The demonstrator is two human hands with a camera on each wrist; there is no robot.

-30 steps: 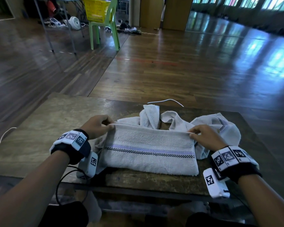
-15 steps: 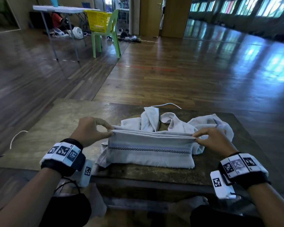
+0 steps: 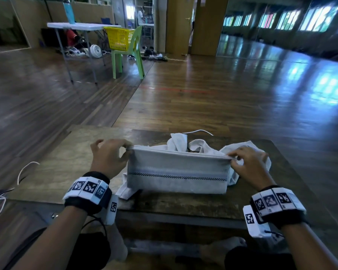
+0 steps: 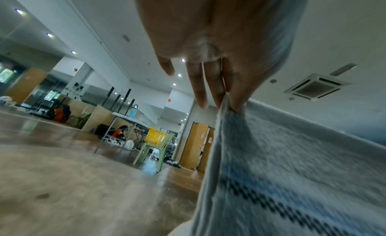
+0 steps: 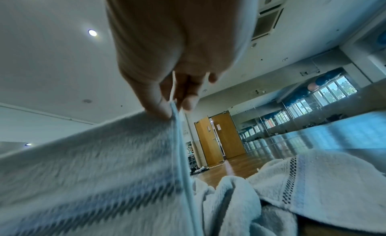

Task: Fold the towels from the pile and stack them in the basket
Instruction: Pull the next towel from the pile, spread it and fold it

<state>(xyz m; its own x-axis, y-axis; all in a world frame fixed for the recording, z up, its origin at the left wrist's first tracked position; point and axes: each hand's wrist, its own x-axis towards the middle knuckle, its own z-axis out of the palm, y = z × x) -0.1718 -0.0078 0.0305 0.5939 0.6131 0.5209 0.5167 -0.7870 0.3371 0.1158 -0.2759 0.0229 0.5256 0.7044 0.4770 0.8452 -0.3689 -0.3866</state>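
Left hand (image 3: pixel 107 156) and right hand (image 3: pixel 249 165): each grip pinched on a top corner of the folded grey-white towel with a checkered stripe (image 3: pixel 177 172), centre frame, lower fold near the worn wooden desk (image 3: pixel 66 158) front edge. Crumpled white towel pile (image 3: pixel 195 146) just behind. Desk bare at left. Yellow plastic basket (image 3: pixel 119 38) on green chair (image 3: pixel 134 55), upper left, well apart; contents not visible.

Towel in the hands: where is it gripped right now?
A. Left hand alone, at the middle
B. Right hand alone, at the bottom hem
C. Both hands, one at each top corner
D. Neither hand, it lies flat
C: the left hand and right hand each pinch a top corner of the towel, which hangs between them.
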